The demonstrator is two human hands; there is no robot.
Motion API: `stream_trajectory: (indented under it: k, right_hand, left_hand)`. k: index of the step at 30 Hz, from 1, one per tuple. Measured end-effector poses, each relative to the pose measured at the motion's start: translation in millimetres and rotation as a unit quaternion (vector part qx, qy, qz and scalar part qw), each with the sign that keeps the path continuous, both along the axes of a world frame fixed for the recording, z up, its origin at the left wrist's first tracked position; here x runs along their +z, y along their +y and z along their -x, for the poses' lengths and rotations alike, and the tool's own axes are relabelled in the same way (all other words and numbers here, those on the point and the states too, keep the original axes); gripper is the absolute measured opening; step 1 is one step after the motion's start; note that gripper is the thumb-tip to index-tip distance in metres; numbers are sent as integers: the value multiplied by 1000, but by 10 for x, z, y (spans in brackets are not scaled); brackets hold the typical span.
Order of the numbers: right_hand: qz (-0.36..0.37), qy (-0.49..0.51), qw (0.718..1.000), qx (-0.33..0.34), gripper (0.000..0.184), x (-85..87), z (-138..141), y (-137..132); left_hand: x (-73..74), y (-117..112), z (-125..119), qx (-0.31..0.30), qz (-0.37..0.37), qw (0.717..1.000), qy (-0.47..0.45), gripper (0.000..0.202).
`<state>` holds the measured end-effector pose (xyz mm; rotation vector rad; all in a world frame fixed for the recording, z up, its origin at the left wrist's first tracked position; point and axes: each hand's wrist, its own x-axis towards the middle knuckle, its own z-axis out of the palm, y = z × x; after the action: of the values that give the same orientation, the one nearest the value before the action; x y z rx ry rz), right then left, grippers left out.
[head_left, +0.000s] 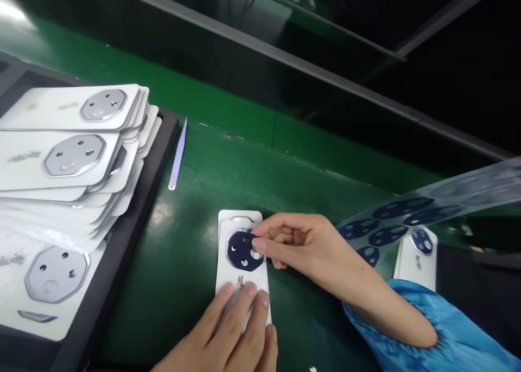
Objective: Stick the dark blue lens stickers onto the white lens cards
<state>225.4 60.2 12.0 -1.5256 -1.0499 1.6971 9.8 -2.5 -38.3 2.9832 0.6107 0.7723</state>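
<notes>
White card (241,301) lies pinned under your spread left hand (222,334). Your right hand (301,242) pinches a navy octagonal sticker (237,250) on it.

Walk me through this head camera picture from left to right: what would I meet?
Stacked white cards in a black tray, pale pointed tweezers, a white card bearing a dark plate, the right hand, another white card.

From here I see a green tabletop (228,128) edged by a grey metal rail (285,57), a dark glossy panel (448,90) beyond it, and light glaring at upper left (10,8).
</notes>
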Motion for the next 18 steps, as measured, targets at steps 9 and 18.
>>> stream_trajectory:
  k: [9,18]
  right_hand:
    - [17,29,999,-11,22,1,-8,8]
    - [16,29,999,-11,22,-13,-3,20]
  left_hand:
    - [-9,-9,-12,-4,4,1000,1,21]
    - [-16,-28,7,-4,7,1000,-6,21]
